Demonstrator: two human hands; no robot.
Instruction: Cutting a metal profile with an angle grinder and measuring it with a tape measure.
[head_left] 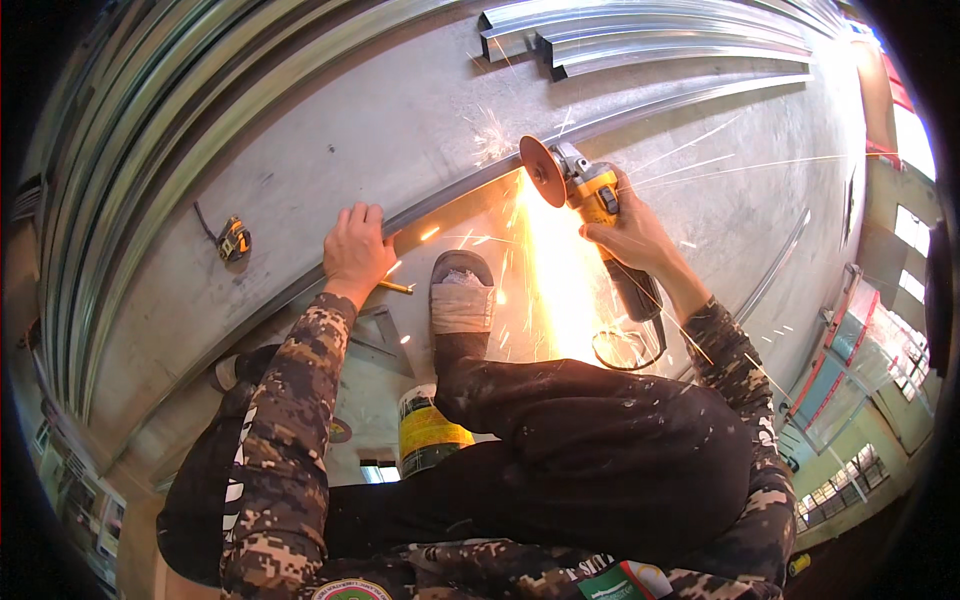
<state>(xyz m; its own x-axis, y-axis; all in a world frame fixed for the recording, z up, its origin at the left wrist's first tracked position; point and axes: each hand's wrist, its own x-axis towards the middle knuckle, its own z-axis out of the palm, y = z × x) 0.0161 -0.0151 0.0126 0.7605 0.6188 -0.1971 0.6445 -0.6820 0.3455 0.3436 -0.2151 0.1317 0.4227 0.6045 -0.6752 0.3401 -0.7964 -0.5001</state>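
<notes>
My right hand (638,232) grips a yellow and black angle grinder (598,190). The reddish-brown disc (543,172) of the grinder meets a long grey metal profile (455,190), and a bright stream of sparks (553,285) sprays from there toward my lap. Over the same profile, to the left of the disc, my left hand (358,248) is closed with its fingers wrapped on the metal. A thin yellow stick, like a pencil (397,288), pokes out beside that hand; whether the hand holds it I cannot tell. My sandalled foot (463,292) rests between both hands, just left of the sparks.
A yellow and black tape measure (235,240) lies left on the grey floor (290,150). Long metal profiles (150,170) line the left, with shorter ones (660,40) at the top right. A triangular square (378,335) and a bucket (420,430) sit near my legs. The grinder's cord (640,366) loops beside my knee.
</notes>
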